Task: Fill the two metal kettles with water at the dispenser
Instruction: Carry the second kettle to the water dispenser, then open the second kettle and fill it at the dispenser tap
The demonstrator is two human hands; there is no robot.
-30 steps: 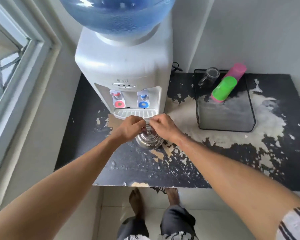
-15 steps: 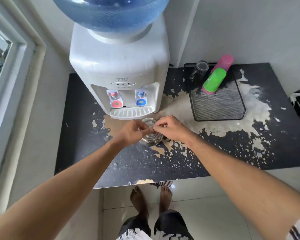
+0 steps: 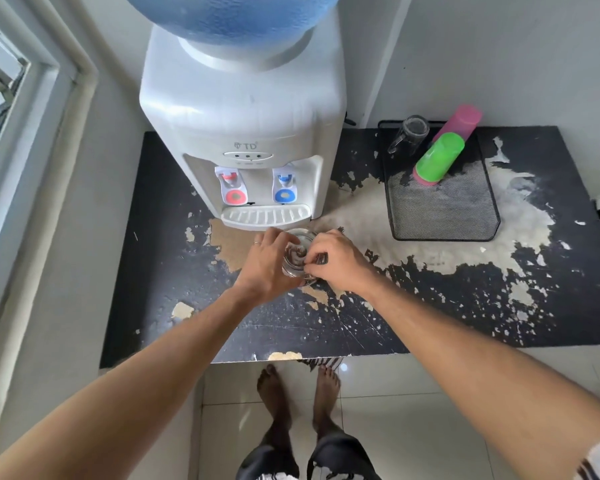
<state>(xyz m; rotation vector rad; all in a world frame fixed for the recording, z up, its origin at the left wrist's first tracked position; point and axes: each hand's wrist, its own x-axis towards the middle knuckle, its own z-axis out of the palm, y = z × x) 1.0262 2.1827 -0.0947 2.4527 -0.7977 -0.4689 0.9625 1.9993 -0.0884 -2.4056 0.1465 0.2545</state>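
Observation:
One small shiny metal kettle (image 3: 298, 255) stands on the worn black tabletop (image 3: 174, 271), just in front of the white water dispenser (image 3: 243, 133) and its drip tray (image 3: 265, 216). My left hand (image 3: 265, 263) curls round the kettle's left side. My right hand (image 3: 336, 261) pinches something dark at its top right edge, probably the handle or lid. Both hands hide most of the kettle. A second kettle is not in view. The dispenser has a red tap (image 3: 232, 188) and a blue tap (image 3: 284, 187).
A black mesh tray (image 3: 444, 209) at the back right holds a glass mug (image 3: 407, 135) and a pink-and-green bottle (image 3: 440, 154). A window frame (image 3: 21, 133) runs along the left. My bare feet (image 3: 295, 393) stand on the tiled floor below the table edge.
The view has pulled back and shifted right. My hands have stayed on the kettle, which now sits a little farther out from the drip tray.

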